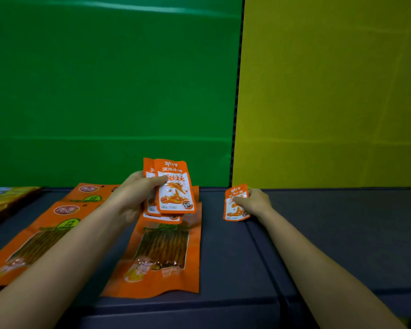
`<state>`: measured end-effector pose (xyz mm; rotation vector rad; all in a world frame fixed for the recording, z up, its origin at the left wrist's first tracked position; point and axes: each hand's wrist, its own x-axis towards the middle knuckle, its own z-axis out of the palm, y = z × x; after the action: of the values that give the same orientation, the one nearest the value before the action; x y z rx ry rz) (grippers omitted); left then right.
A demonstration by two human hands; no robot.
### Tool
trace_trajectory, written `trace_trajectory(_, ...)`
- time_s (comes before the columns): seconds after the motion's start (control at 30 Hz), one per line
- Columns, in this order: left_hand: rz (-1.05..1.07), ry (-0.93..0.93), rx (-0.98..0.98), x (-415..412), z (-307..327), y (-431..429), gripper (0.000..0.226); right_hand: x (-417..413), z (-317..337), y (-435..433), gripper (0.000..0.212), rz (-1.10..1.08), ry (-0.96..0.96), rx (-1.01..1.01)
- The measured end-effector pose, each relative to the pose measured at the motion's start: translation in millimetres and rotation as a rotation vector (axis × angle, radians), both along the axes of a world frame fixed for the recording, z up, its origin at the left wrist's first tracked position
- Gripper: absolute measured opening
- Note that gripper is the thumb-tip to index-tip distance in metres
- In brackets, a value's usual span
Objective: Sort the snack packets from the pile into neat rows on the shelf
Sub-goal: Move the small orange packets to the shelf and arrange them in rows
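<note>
Both bare forearms reach in from the bottom edge toward the back of the dark shelf (pixel 342 233), and I read them from there.

My left hand (pixel 133 198) is raised a little above the shelf, palm turned inward, thumb across the front of a small fanned stack of small orange packets (pixel 176 195). Its fingers are clenched on that stack; I count at least two, perhaps three, overlapping. The front one stands nearly upright, long axis vertical, printed face toward me, top seal up and leaning slightly left.

My right hand (pixel 256 201) stretches farther right, wrist low, fingers pinching the upper right corner of a single small orange packet (pixel 235 205). That packet sits at the rear of the shelf, just right of the seam between the green panel (pixel 105 79) and the yellow panel (pixel 330 79). Its long axis runs front to back, top seal toward the panels. I cannot tell whether its lower edge touches the shelf.

Below the left hand lies a large orange packet (pixel 161 252), flat, long axis front to back, clear window showing dark strips. Two more large packets (pixel 36 238) of the same kind lie to its left, partly under my left forearm, angled slightly. A yellow-green package (pixel 3 200) sits at the far left edge.
</note>
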<state>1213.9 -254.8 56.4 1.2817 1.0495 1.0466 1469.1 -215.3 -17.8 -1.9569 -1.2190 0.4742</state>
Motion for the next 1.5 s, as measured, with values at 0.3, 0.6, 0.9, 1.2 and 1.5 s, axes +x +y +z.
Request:
trace_trajectory(0.3,-0.032,0.016,-0.044,17.7,-9.4,7.0,0.012,20.8,-19.0,19.9,0.048,-0.111,-0.243,-0.014)
trace_trajectory(0.6,0.010,-0.010,-0.037,29.4,-18.0,-12.5,0.007,-22.2,25.1,-24.4,0.036,0.134,0.133,0.340)
trace_trajectory(0.9,0.008,-0.118,-0.058,68.6,-18.1,-32.6,0.017,-26.3,33.7,-81.7,0.011,0.481,0.509,0.234)
trace_trajectory(1.2,0.047,-0.055,-0.077,55.5,-18.0,-34.9,0.019,19.9,-5.1,-78.4,0.015,0.168,0.243,0.093)
trace_trajectory(1.5,0.036,-0.014,-0.091,69.0,-25.3,-46.7,0.007,17.2,-8.9,-75.4,0.029,0.124,-0.213,-0.020)
